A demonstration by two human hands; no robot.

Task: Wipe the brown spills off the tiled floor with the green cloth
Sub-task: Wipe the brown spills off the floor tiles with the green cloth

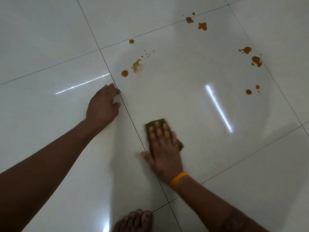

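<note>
My right hand [163, 146] lies flat with straight fingers on the green cloth [156, 122], pressing it to the white tiled floor [200, 131]; most of the cloth is hidden under the palm. Brown spills dot the same tile: one cluster [137, 65] beyond the cloth, another [202, 26] at the far edge, a third [256, 61] at the right, and small drops [248, 92] below it. My left hand [102, 104] rests on the floor to the left, fingers bent, fingertips at a grout line.
A bare foot [133, 221] stands at the bottom edge, near my right forearm. An orange band [178, 180] circles my right wrist. Glossy tiles with dark grout lines spread in every direction, with bright light reflections [219, 108].
</note>
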